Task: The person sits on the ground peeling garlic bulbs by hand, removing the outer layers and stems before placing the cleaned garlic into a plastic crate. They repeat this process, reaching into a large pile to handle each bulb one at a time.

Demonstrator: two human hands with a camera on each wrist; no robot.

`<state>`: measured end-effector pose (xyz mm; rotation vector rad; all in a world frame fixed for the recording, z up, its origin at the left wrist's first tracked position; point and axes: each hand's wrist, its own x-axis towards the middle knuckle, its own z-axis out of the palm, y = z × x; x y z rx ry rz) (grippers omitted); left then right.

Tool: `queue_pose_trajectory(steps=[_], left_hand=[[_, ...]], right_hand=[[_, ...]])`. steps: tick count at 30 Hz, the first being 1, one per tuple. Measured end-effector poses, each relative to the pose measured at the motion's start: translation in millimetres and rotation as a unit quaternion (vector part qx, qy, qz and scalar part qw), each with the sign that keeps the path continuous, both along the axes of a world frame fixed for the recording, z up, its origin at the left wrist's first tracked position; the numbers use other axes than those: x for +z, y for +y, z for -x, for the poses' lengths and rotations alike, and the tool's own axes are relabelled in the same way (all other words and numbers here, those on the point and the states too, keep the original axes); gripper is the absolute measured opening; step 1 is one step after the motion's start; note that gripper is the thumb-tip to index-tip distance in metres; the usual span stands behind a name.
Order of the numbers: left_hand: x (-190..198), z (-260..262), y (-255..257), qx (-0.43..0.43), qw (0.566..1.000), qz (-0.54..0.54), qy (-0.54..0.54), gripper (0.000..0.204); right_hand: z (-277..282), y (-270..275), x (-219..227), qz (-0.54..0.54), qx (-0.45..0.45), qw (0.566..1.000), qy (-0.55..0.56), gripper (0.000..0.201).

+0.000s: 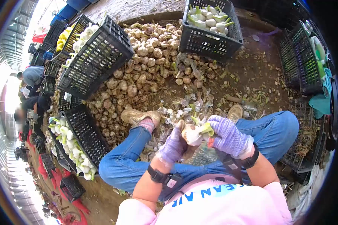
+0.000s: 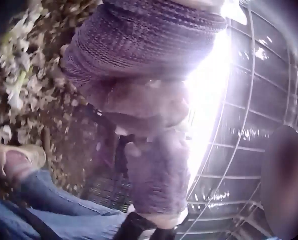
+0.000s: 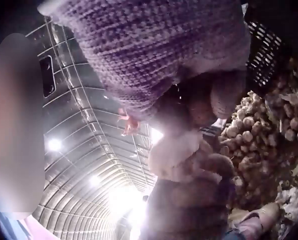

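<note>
Both hands wear purple knitted gloves and meet in front of the lap. My left hand grips a whitish garlic bulb from the side, its thumb up along the bulb. The short green stem points toward my right hand, whose curled fingers hold the bulb at that end. A small reddish-orange bit shows by the right fingers. In the right wrist view the pale bulb sits between the two gloves. In the left wrist view the gloved fingers mostly hide it.
A heap of untrimmed garlic lies ahead, with peeled skins between the shoes. Black crates hold cleaned white bulbs: one ahead, one at upper left, one at left. More crates stand at right. Other people work at far left.
</note>
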<state>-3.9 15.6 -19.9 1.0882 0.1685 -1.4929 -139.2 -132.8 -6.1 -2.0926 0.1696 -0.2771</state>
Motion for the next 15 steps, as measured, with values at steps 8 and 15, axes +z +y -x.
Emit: queue_pose_trajectory(steps=[8,15], left_hand=[[-10,14,-2,0.059,0.952,0.077,-0.292,0.057],[-4,10,-11,0.103,0.981,0.120,-0.112,0.060]], right_hand=[[-3,30,-8,-0.354,-0.111,0.928,0.043,0.045],[-4,33,-11,-0.662,-0.135,0.737,0.014,0.057]])
